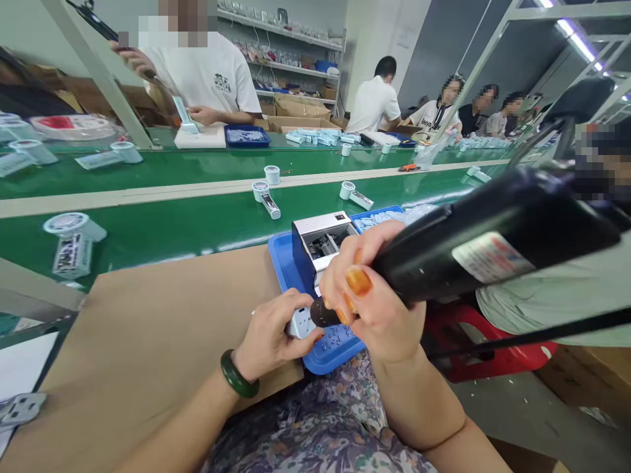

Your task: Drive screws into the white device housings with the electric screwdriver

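My right hand (379, 295) is wrapped round a black electric screwdriver (444, 243), which slants down to the left. Its tip end meets a small light-blue plastic part (302, 323) with holes in its face. Thumb and fingers of my left hand (276, 328) pinch that part at the edge of a blue tray (282, 253). Loose screws (338, 336) lie in the near end of the tray. Behind my right hand stands a white and black screw feeder box (323, 230), partly hidden. The screwdriver's bit is hidden from view.
Brown cardboard (187, 315) covers the bench on the left. Beyond runs a green conveyor belt (197, 230) with white round cups and small boxes. A second blue tray (377, 213) holds light-blue parts. Co-workers sit across the belt; a red stool (458, 335) is at right.
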